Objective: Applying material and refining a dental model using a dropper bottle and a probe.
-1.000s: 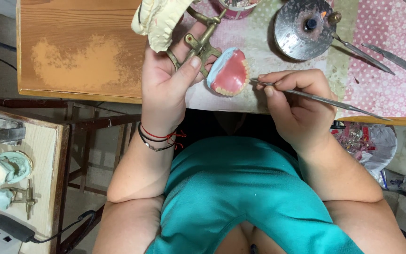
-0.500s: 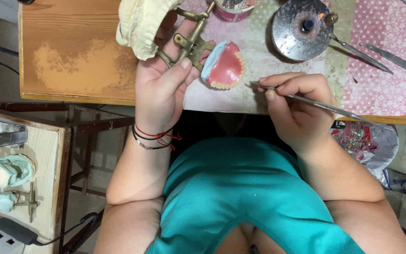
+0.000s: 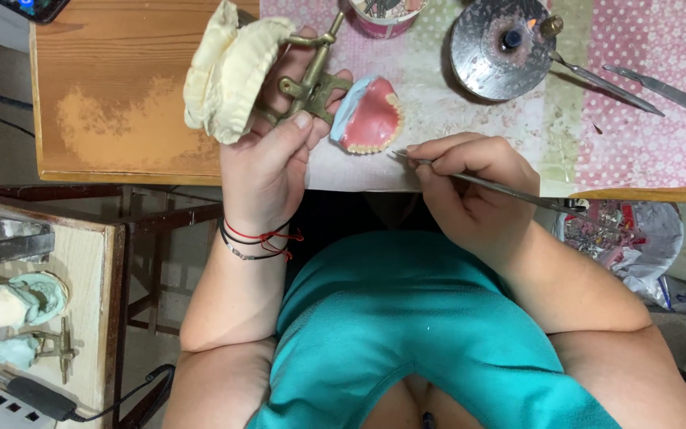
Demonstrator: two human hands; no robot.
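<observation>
- The left hand [image 3: 267, 163] is wrapped around a brass hinged frame [image 3: 311, 79], thumb pressed over its front; the grip lifts the frame just above the table edge and tilts it open toward the person.
- On the frame's left side sits a pale plaster cast of teeth [image 3: 228, 71]; on its right side sits a pink wax denture with a row of teeth [image 3: 368, 117], its pink face turned up, seemingly so the tool can get at it.
- The right hand [image 3: 474, 195] pinches a thin metal tool [image 3: 510, 191] like a pen, fingers pressed together near the tip. The tip points at the denture's lower edge, just beside it; I cannot tell whether it touches.
- The wooden table [image 3: 113, 95] carries a dotted pink cloth [image 3: 645, 143] under the work.
- A round metal burner [image 3: 502, 52] stands on the cloth behind the hands with a small flame at its rim, near enough to reach with the tool.
- More metal tools [image 3: 668, 91] lie to the right.
- A cup [image 3: 387, 16] shows at the top edge; its contents are hidden.
- A clear plastic bag [image 3: 629, 238] hangs below the table's right edge, holding small mixed bits.
- On a side shelf [image 3: 97, 318] to the left rest more casts in frames [image 3: 25, 306].
</observation>
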